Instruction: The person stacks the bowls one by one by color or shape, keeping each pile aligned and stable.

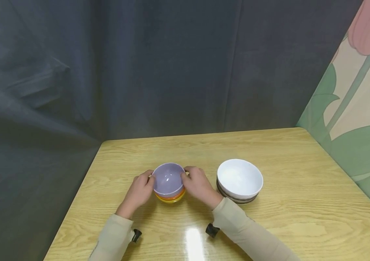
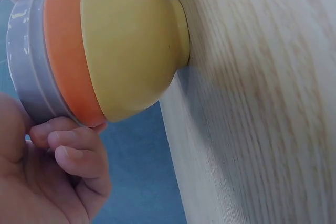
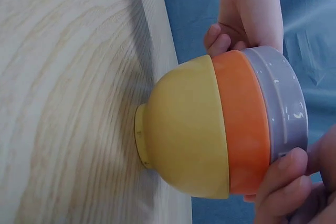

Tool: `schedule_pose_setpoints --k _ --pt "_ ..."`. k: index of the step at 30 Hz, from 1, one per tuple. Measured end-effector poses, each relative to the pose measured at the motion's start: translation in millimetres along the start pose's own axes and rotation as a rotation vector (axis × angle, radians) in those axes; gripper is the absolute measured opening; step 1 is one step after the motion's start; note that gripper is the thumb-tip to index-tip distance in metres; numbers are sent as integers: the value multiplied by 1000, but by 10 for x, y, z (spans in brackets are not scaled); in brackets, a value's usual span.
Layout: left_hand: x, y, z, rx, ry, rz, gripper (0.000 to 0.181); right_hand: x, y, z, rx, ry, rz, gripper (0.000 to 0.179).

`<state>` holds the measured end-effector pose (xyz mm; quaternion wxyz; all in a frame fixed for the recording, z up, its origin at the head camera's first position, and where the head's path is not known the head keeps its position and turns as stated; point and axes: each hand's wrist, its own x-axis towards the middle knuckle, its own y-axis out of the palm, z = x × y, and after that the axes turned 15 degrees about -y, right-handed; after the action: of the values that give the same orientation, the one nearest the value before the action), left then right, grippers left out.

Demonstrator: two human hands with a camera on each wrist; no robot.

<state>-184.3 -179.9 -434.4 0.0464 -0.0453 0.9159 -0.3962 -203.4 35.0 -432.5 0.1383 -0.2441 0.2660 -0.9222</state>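
Three nested bowls form a stack in the middle of the table in the head view. The glossy purple bowl (image 1: 168,177) sits on top, with an orange bowl (image 3: 242,124) beneath it and a yellow bowl (image 2: 126,45) at the bottom. In the wrist views the yellow bowl's foot appears to rest on the wood. My left hand (image 1: 142,190) pinches the purple bowl's left rim, thumb on the inner side and fingers outside. Opposite it, my right hand (image 1: 199,184) grips the right rim in the same way.
To the right of the stack stands a larger white bowl (image 1: 239,177), nested over dark brown bowlware (image 1: 237,200). The light wooden table (image 1: 302,203) meets a dark curtain (image 1: 172,72) at the back and left. A flower-patterned cloth (image 1: 364,119) hangs along the right side.
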Motion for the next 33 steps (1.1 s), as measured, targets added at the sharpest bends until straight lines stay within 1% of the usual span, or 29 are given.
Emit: schedule_pose_setpoints --k 3,8,14,18,22,25,28,33 --pt "5 1 -7 8 7 -4 32 -2 -3 -4 11 3 -6 32" --pt "-7 5 -22 24 -3 -2 34 -4 -1 -9 -2 2 -12 31" --pt "-5 1 -37 47 -13 -20 35 -3 0 -13 -21 -14 -22 29" --pt "-8 -6 -35 51 -17 -12 37 2 0 -11 -32 -13 -19 30" --pt "-16 -24 -17 51 -40 6 42 -5 -2 -9 -60 37 -2 36" --pt "-15 -26 4 25 -69 46 45 -21 0 -27 -111 75 19 41" --pt "-12 -14 15 -7 -76 80 44 -34 6 -54 -147 75 39 41" --pt "-5 11 5 -23 -62 94 43 -36 -3 -69 -144 61 49 39"
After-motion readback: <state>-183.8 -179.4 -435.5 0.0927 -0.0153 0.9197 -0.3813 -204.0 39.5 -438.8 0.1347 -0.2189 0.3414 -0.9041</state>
